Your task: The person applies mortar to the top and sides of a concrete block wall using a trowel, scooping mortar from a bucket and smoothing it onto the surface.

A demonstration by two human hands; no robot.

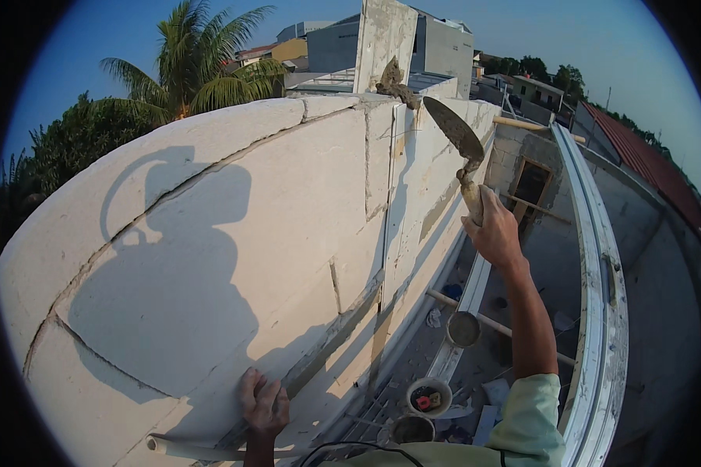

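Observation:
My right hand (494,228) is raised and closed around the handle of a trowel (454,129). The pointed blade, smeared with mortar, tilts up and left toward the wall top. A lump of wet mortar (395,84) sits on the wall's upper edge, at the foot of an upright pale board (385,39). My left hand (263,401) rests against the lower part of the pale block wall (304,233), its fingers apart and slightly bent, holding nothing. Mortar joints run between the large blocks, and my shadow falls across them.
A long pale metal beam (592,265) runs along the right. Poles cross the space below, where a bucket (429,397) and a round container of grey material (464,329) stand. A pipe (210,450) lies near my left wrist. The drop lies right of the wall.

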